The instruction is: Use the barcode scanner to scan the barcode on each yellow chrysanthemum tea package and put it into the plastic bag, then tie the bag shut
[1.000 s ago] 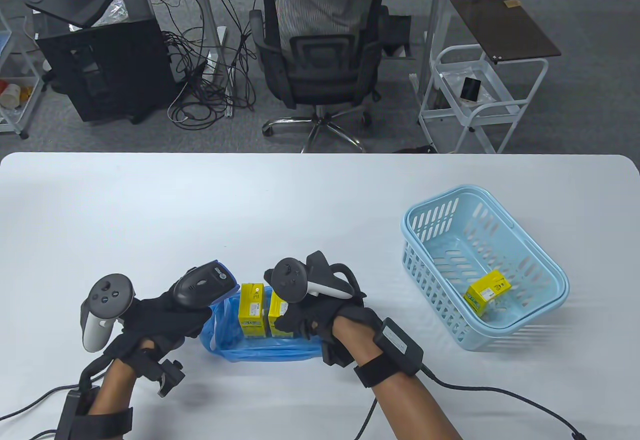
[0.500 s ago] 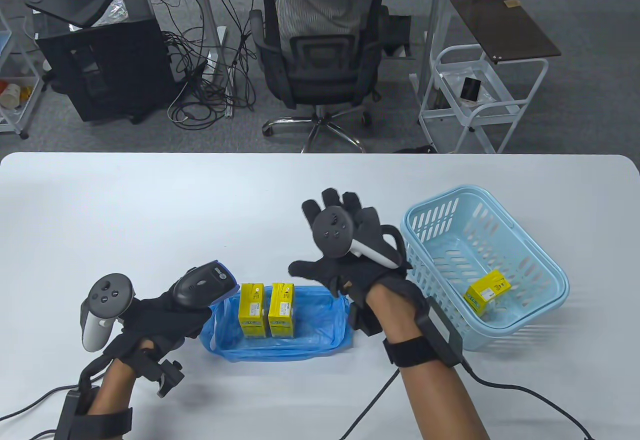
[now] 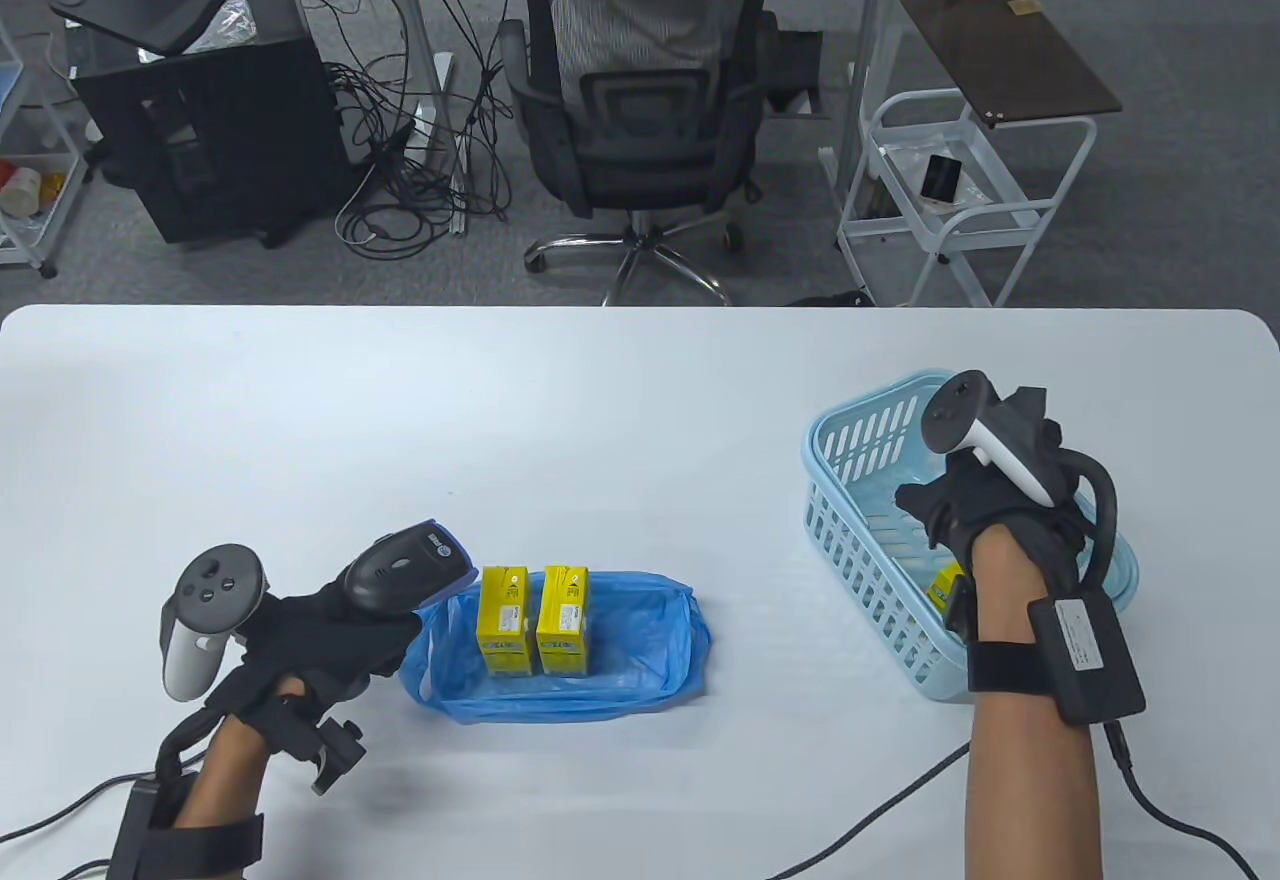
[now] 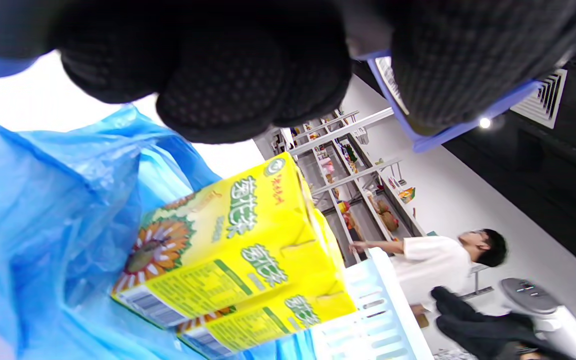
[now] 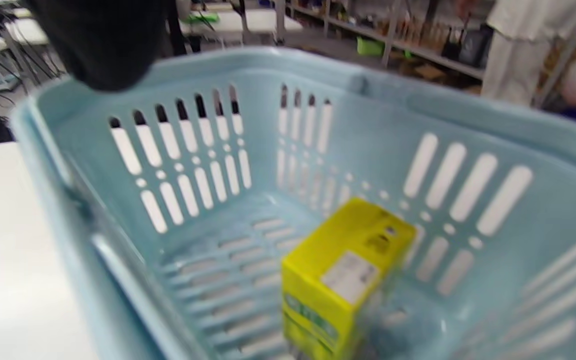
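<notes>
Right hand (image 3: 1000, 510) over basket (image 3: 850, 440), table's right edge; fingers loosely curled, holding nothing. Last package (image 5: 340, 277) upright on basket floor. Advise: grip sides, barcode exposed toward scanner (image 3: 405, 570), gripped in left hand (image 3: 300, 635).

— What does the person wear?

— Black sensor gloves on both hands. The left hand (image 3: 320, 635) and right hand (image 3: 985, 510) each carry a tracker on the back, shaped like a VR controller: a dark round head with small buttons at 12 o'clock and a pale grey handle toward 6.

— Any texture on the gloves?

— In the left wrist view the fingertips (image 4: 228, 95) show a fine dotted grip pattern.

— And the wrists?

— A broad black strap circles each forearm. The right one holds a flat black box (image 3: 1085, 655) with a small label; a black cable (image 3: 1180, 825) leaves it toward 5 o'clock. The left strap also trails a black cable (image 3: 60, 813) toward 9 o'clock.
</notes>
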The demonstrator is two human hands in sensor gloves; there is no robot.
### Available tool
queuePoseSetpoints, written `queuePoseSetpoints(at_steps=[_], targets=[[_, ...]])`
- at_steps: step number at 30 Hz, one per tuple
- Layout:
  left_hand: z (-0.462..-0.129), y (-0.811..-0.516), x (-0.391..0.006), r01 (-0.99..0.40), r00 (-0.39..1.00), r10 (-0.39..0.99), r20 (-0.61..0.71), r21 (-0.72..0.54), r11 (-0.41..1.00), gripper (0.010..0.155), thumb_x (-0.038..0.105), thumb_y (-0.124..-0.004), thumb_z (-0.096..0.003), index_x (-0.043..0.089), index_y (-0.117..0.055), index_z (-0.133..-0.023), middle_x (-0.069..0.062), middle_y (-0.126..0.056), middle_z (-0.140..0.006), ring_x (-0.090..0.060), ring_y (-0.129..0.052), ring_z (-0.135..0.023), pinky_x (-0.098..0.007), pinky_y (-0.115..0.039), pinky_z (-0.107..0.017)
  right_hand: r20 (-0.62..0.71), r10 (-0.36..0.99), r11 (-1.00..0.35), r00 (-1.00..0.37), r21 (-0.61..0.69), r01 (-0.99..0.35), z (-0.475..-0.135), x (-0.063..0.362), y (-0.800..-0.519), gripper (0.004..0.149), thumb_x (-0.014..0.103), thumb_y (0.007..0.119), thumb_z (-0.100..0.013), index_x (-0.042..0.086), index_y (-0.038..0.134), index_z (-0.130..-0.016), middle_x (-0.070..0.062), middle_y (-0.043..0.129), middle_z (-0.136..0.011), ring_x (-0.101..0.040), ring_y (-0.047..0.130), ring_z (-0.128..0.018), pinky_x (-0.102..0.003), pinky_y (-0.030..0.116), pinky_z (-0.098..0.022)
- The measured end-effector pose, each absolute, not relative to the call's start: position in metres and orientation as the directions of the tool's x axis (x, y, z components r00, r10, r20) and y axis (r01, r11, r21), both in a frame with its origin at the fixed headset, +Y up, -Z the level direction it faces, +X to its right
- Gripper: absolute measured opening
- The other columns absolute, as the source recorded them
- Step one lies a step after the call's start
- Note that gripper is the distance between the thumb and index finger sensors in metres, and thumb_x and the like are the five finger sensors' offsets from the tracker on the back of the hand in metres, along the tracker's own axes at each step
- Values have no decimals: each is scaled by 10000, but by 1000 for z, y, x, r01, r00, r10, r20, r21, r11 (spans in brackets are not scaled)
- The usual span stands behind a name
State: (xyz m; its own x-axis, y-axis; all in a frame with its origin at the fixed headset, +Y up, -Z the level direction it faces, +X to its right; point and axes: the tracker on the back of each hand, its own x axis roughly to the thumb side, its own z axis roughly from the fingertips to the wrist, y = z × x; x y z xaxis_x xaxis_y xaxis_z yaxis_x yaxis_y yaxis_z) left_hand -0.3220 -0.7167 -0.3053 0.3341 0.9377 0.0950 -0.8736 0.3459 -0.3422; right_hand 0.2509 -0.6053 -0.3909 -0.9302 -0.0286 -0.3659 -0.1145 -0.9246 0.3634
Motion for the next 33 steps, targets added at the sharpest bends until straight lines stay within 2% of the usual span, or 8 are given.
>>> queuePoseSetpoints(at_steps=[6, 12, 18, 21, 23, 33], targets=[[-305, -717, -321, -865, 355, 930, 97, -344, 366, 792, 516, -881, -412, 223, -461, -1017, 95, -962, -660, -215, -1060, -423, -450, -890, -396, -378, -91, -841, -921, 524, -132, -398, 264, -636, 810, 514, 822, -352, 284, 396, -1001, -119, 360, -1104, -420, 443, -1014, -558, 450, -736], [-305, -716, -322, -864, 361, 928, 95, -341, 371, 790, 516, -880, -413, 225, -463, -1017, 96, -962, -661, -215, -1060, -423, -451, -890, -396, -396, -198, -766, -897, 633, -110, -405, 270, -661, 823, 483, 887, -324, 287, 442, -988, -114, 472, -1086, -409, 577, -987, -547, 538, -723], [-306, -717, -322, -859, 367, 925, 95, -347, 376, 792, 516, -881, -412, 223, -464, -1018, 94, -961, -662, -216, -1060, -425, -452, -890, -396, -384, -241, -729, -891, 677, -94, -411, 269, -670, 869, 418, 952, -300, 288, 430, -983, -110, 539, -1064, -392, 678, -951, -541, 607, -705], [-305, -717, -322, -855, 374, 923, 93, -352, 381, 791, 516, -881, -412, 224, -465, -1018, 95, -961, -662, -216, -1060, -425, -451, -889, -397, -386, -259, -722, -886, 686, -88, -414, 270, -673, 889, 423, 960, -291, 287, 421, -985, -108, 555, -1059, -389, 697, -943, -544, 621, -699], [-306, -717, -321, -852, 378, 921, 92, -355, 385, 790, 514, -881, -411, 223, -466, -1018, 94, -961, -662, -217, -1059, -425, -452, -889, -397, -378, -277, -716, -883, 694, -72, -416, 271, -676, 917, 444, 960, -283, 280, 400, -990, -149, 483, -1077, -421, 668, -954, -564, 607, -701], [-306, -718, -321, -845, 387, 918, 92, -362, 392, 786, 513, -881, -415, 225, -468, -1018, 93, -960, -663, -217, -1058, -428, -452, -889, -398, -366, -256, -711, -895, 698, -82, -419, 272, -684, 922, 452, 963, -277, 228, 419, -987, -121, 611, -1016, -419, 753, -904, -575, 647, -680]])
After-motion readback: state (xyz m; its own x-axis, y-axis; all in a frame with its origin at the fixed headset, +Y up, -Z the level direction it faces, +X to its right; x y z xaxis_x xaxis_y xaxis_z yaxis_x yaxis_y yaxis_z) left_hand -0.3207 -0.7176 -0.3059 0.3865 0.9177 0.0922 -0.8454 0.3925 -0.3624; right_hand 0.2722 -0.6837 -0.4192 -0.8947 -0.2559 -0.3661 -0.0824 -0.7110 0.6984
